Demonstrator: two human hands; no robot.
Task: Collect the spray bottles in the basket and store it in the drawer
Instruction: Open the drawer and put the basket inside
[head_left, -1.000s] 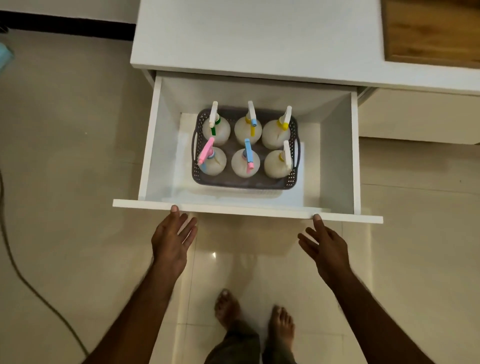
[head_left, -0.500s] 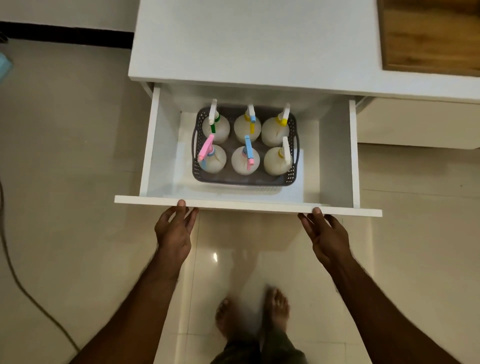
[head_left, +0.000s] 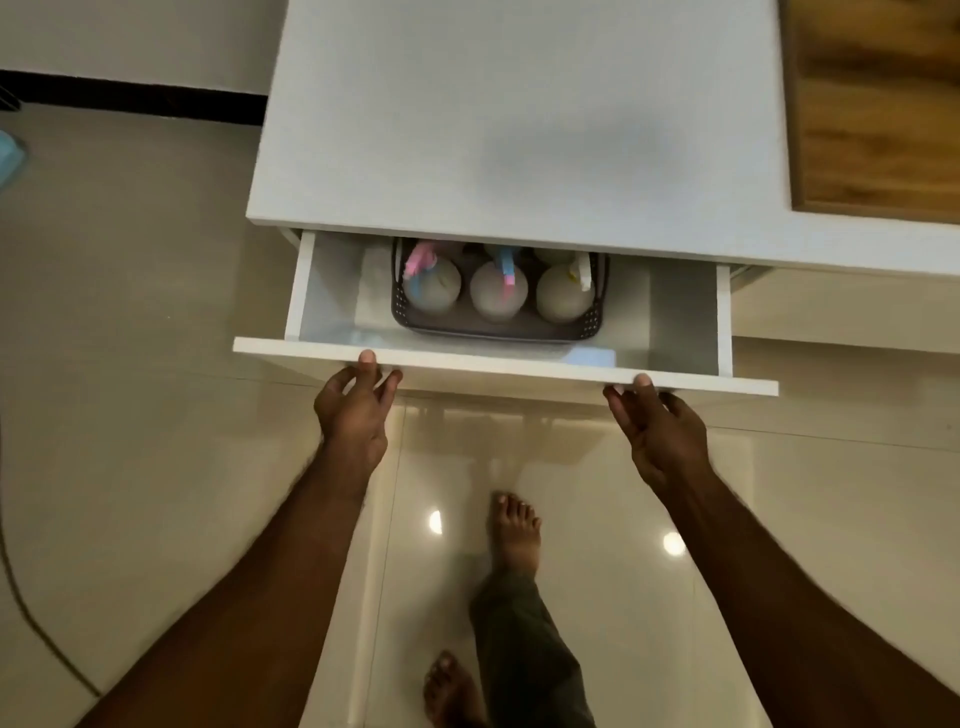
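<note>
A white drawer (head_left: 498, 365) stands about half open under the white counter (head_left: 519, 119). Inside it sits a dark grey basket (head_left: 493, 330) holding several white spray bottles (head_left: 498, 291) with pink, blue and yellow triggers; only the front row shows, the back row is hidden under the counter. My left hand (head_left: 356, 405) presses fingertips against the drawer's front panel near its left end. My right hand (head_left: 657, 426) touches the front panel toward the right end. Both hands have spread fingers and hold nothing.
A wooden board (head_left: 878, 104) lies on the counter at the far right. My bare feet (head_left: 511, 530) stand on glossy beige floor tiles below the drawer. A dark cable (head_left: 21, 608) runs along the floor at the left. A black skirting strip (head_left: 130, 98) lines the wall.
The drawer has slid inward under the counter with both hands against its front. The back row of bottles has gone out of sight. One foot has stepped forward.
</note>
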